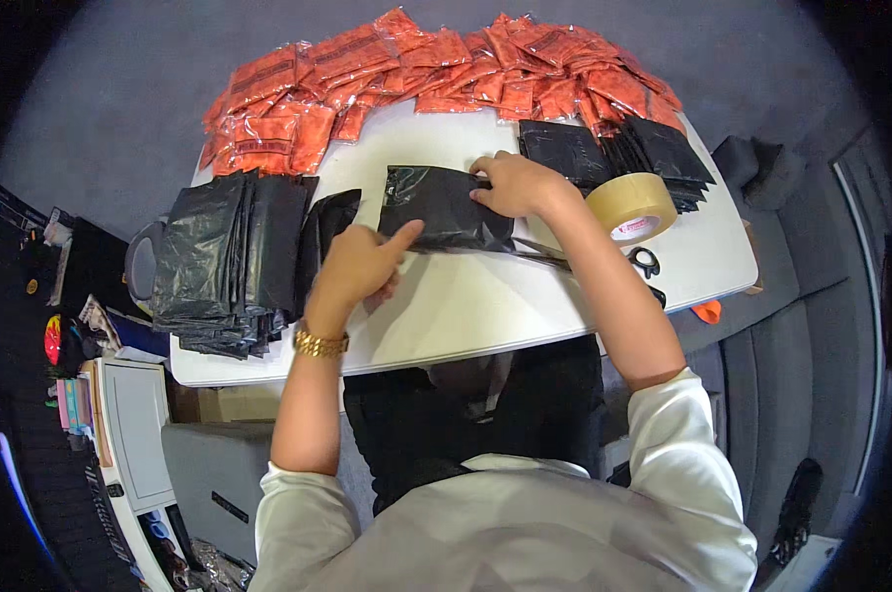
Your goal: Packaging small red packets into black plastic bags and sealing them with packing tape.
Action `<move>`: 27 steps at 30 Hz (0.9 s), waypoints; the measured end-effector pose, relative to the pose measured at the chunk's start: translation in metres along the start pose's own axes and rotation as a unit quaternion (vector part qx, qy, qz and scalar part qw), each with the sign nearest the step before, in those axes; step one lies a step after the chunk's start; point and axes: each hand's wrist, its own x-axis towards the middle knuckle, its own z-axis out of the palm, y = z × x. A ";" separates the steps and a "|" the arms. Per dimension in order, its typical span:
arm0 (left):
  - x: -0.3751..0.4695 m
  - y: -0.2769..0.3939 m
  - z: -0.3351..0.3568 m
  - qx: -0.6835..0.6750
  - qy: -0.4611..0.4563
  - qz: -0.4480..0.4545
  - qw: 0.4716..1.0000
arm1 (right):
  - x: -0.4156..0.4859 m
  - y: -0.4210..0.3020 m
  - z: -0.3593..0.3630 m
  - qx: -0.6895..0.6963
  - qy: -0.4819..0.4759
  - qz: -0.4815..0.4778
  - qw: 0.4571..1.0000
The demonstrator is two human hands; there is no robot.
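A folded black plastic bag lies flat on the white table before me. My left hand is at its lower left, index finger extended over the bag's edge and the other fingers loosely curled. My right hand rests on the bag's upper right corner with spread, bent fingers; whether it pinches the plastic is not clear. Scissors with black handles lie partly under my right forearm, their blades by the bag's lower right. A roll of clear packing tape is just right of that forearm.
A thick stack of black plastic bags stands at the left, with another black bag beside it. More black bags lie at the right. Orange packets in clear plastic are heaped along the far edge. A grey sofa is at the right.
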 end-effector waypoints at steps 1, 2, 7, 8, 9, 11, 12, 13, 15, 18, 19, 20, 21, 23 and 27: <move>0.007 -0.001 0.005 -0.002 0.004 -0.001 1.000 | 0.005 0.000 0.000 -0.002 0.000 -0.004 1.000; 0.020 -0.007 0.014 -0.073 0.003 0.022 0.997 | 0.013 0.001 -0.002 0.009 -0.034 -0.007 0.999; 0.047 -0.010 0.018 -0.332 0.058 0.093 0.937 | 0.015 -0.001 -0.015 0.066 -0.072 -0.015 0.995; 0.049 -0.013 0.008 -0.323 0.071 0.111 0.937 | 0.009 -0.002 -0.017 0.196 -0.066 -0.002 0.978; 0.046 -0.006 0.003 -0.324 0.068 0.110 0.937 | 0.002 -0.003 -0.020 0.323 -0.058 0.014 0.945; 0.038 0.002 -0.006 -0.364 0.101 0.182 0.908 | -0.013 -0.012 -0.024 0.379 -0.042 0.007 0.924; 0.036 -0.003 -0.011 -0.363 0.107 0.178 0.908 | -0.023 -0.025 -0.034 0.416 -0.039 0.023 0.908; 0.039 -0.007 -0.014 -0.346 0.107 0.195 0.911 | -0.030 -0.030 -0.038 0.452 -0.033 0.044 0.890; 0.042 -0.021 -0.012 -0.326 0.107 0.210 0.915 | -0.037 -0.032 -0.031 0.444 -0.036 0.058 0.893; 0.021 -0.034 -0.001 -0.020 0.269 0.269 0.925 | -0.063 -0.045 -0.010 0.199 0.142 0.006 0.970; 0.010 -0.027 0.004 -0.023 0.262 0.273 0.925 | -0.070 -0.049 -0.003 0.197 0.144 0.014 0.970; -0.001 -0.025 0.007 0.103 0.265 0.337 0.897 | -0.073 -0.056 0.009 0.155 0.206 -0.039 0.965; -0.009 -0.025 0.013 0.222 0.261 0.397 0.852 | -0.076 -0.063 0.020 0.109 0.266 -0.088 0.954; -0.022 -0.023 0.031 0.291 0.203 0.398 0.846 | -0.078 -0.076 0.048 0.113 0.251 -0.109 0.955; -0.022 -0.045 0.048 0.324 0.142 0.331 0.875 | -0.077 -0.075 0.092 -0.030 0.156 -0.113 0.981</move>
